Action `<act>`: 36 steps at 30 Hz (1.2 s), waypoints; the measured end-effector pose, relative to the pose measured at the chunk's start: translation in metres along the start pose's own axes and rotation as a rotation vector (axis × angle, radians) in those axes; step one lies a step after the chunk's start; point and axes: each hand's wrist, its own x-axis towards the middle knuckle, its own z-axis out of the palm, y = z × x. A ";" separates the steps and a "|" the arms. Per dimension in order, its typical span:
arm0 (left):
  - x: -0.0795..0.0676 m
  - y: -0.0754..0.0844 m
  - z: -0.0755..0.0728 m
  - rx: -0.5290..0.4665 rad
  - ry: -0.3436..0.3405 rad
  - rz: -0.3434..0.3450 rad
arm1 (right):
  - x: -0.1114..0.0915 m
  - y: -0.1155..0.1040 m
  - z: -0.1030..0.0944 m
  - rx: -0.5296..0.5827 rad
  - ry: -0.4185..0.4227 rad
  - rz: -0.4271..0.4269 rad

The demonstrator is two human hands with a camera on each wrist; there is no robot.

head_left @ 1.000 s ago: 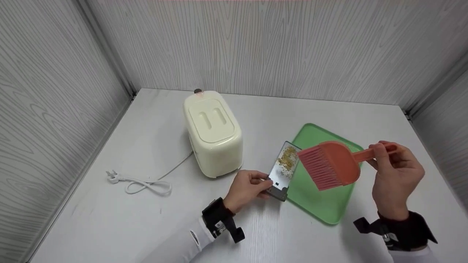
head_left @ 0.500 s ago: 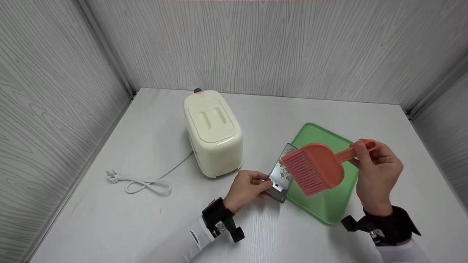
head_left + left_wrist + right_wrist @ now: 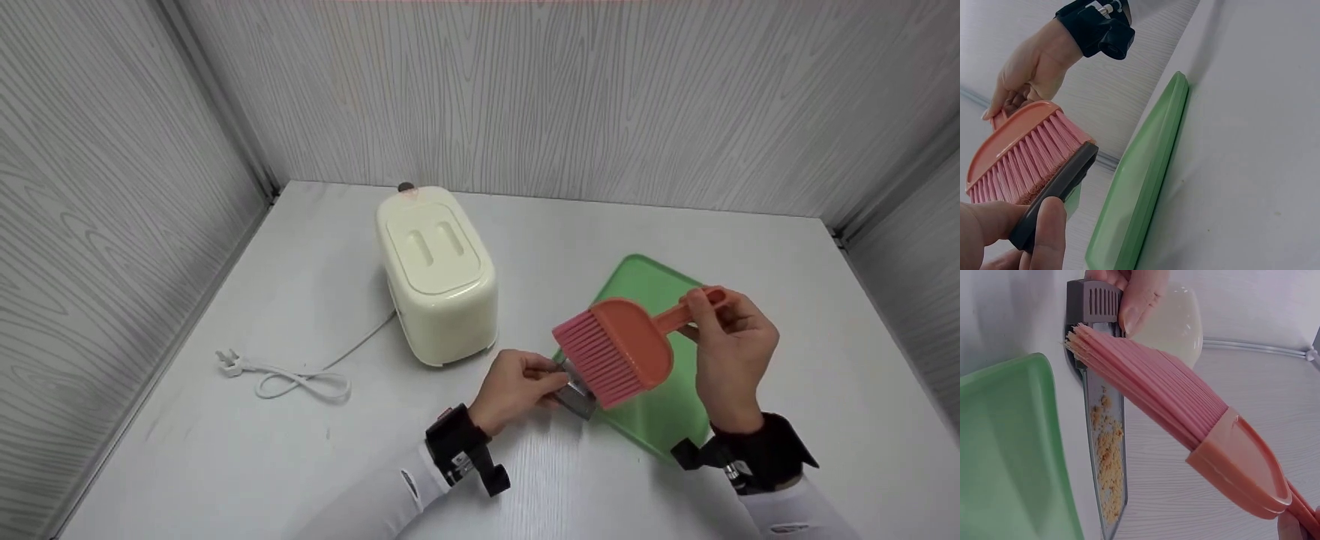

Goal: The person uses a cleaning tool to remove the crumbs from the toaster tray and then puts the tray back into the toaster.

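My left hand (image 3: 517,386) pinches the dark grey end of a slim metal crumb tray (image 3: 576,403) between thumb and fingers. Yellowish crumbs (image 3: 1109,467) lie along its far part in the right wrist view; in the head view the brush hides them. By its handle, my right hand (image 3: 739,364) grips an orange brush (image 3: 634,337) with pink bristles. The bristle tips are at the grey end of the crumb tray, near my left thumb; whether they touch it I cannot tell. Beneath both lies a green tray (image 3: 637,279), partly covered.
Left of my hands stands a cream toaster (image 3: 439,300) with a lid on top. Its white cord and plug (image 3: 300,379) lie on the table to the left. Grey wood-grain panels (image 3: 555,97) enclose the table at the back and sides.
My right hand has carried the brush leftward, and its bristles now cover most of the crumb tray in the head view. My left hand has shifted slightly right with the crumb tray.
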 end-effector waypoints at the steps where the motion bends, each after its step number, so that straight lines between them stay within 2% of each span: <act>1: 0.000 0.000 0.001 0.003 -0.002 0.007 | 0.000 0.001 0.000 0.002 0.004 0.007; 7: 0.003 -0.002 0.003 0.007 0.004 0.030 | 0.000 0.008 -0.001 -0.013 0.027 0.047; 22: 0.003 0.000 0.004 0.009 0.014 -0.007 | 0.009 0.021 -0.012 -0.142 0.109 0.097; 27: 0.004 0.000 0.004 0.019 0.017 -0.013 | 0.014 0.022 -0.016 -0.179 0.127 0.092; 36: 0.005 0.000 0.002 0.027 -0.001 -0.001 | 0.023 0.031 -0.028 -0.219 0.072 0.026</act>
